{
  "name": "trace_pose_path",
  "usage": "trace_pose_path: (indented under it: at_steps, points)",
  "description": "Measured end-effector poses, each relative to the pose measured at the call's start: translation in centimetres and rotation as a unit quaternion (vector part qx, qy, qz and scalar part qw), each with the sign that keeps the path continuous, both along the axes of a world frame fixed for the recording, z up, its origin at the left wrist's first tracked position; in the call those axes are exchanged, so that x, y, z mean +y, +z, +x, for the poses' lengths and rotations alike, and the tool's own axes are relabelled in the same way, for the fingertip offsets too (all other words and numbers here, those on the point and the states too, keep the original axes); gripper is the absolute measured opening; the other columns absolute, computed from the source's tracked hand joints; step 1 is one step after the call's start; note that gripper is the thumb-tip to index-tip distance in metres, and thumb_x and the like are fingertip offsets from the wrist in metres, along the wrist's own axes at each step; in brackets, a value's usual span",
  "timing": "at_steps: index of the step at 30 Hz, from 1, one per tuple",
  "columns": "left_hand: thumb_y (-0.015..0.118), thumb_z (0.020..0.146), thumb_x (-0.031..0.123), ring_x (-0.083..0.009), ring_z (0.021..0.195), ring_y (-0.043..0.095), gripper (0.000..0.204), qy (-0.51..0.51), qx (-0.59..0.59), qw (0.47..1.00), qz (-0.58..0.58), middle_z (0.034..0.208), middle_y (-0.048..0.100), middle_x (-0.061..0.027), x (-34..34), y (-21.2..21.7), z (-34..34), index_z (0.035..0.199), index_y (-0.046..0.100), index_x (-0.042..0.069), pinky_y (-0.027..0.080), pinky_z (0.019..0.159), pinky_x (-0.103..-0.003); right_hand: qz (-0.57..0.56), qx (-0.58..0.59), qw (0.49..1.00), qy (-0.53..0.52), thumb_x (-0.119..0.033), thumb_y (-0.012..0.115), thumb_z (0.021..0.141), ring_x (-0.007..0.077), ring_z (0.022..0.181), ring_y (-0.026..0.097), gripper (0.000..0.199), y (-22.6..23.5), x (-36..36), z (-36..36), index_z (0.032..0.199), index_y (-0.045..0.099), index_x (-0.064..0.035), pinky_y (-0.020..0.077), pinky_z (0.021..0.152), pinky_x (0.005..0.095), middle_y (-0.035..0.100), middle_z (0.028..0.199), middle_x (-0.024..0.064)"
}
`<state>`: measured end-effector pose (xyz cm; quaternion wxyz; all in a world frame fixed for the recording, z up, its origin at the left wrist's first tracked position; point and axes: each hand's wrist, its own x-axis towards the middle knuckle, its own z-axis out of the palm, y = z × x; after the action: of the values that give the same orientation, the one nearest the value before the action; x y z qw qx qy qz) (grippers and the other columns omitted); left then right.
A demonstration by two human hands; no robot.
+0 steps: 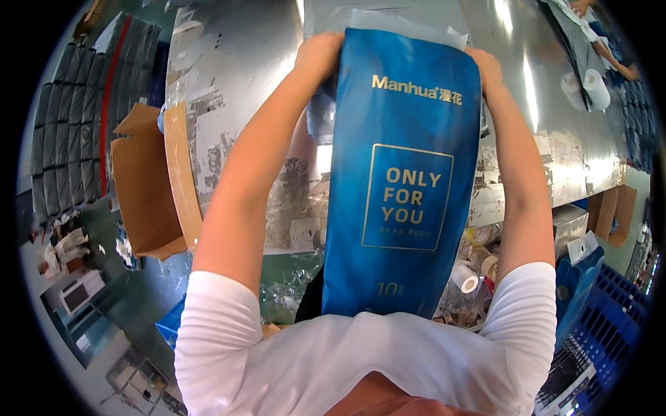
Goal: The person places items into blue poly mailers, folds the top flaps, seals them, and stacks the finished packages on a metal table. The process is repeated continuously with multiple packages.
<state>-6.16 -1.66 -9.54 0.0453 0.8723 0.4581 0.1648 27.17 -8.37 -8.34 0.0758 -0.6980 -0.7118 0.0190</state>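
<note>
A long blue plastic packaging bag (402, 125) with pale gold lettering and a square outline hangs upright in front of my chest. Its lower end reaches down to my white shirt. My left hand (322, 55) grips the bag's upper left edge, its fingertips hidden behind the plastic. At the upper right corner, my right hand (487, 69) is closed on the other edge, its fingers partly hidden too. A clear plastic flap (409, 26) sticks up along the bag's top. What the bag holds cannot be seen.
A worn metal table (236, 104) lies beyond the bag. An open cardboard box (142, 187) stands at its left edge, near stacked grey packs (73, 118). White rolls (595, 90) sit at the far right, where another person's arm (614, 59) shows. Blue crates (610, 319) stand lower right.
</note>
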Motion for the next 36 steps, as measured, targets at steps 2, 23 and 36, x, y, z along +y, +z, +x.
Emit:
trace_pose_path:
  at_steps: [2,23,36]
  points:
    - [0.05,0.075,0.01,-0.0357,0.077,0.055,0.012,0.038,-0.105,0.994,0.009,0.083,0.057,-0.0158,0.1,1.0,0.1,0.085,0.056,0.007,0.045,0.065,-0.043,-0.027,-0.058,0.998,-0.023,-0.022,0.046,0.078,0.0367,0.082,0.057,0.023,1.3,0.5,0.0,0.094,0.054,-0.0071,0.0458,0.069,0.0418,0.061,0.086,0.0168]
    - [0.052,0.075,0.015,-0.0378,0.081,0.057,0.017,0.081,0.031,0.939,-0.332,0.085,0.06,-0.0207,-18.8,2.6,-6.9,0.086,0.059,0.005,0.046,0.069,-0.045,-0.293,0.15,0.943,-0.04,-0.019,0.062,0.071,0.0388,0.081,0.059,0.024,-2.0,-20.9,-4.6,0.081,0.061,0.0023,0.0474,0.069,0.0423,0.059,0.083,0.0256]
    - [0.061,0.068,0.02,-0.0366,0.078,0.059,0.023,0.07,0.064,0.911,-0.4,0.082,0.061,-0.0211,-21.4,3.5,-7.4,0.081,0.063,0.002,0.047,0.069,-0.045,-0.207,0.169,0.964,-0.001,-0.017,0.054,0.074,0.0378,0.071,0.059,0.022,0.3,-22.7,-5.0,0.082,0.061,0.003,0.0479,0.066,0.0413,0.06,0.073,0.0228]
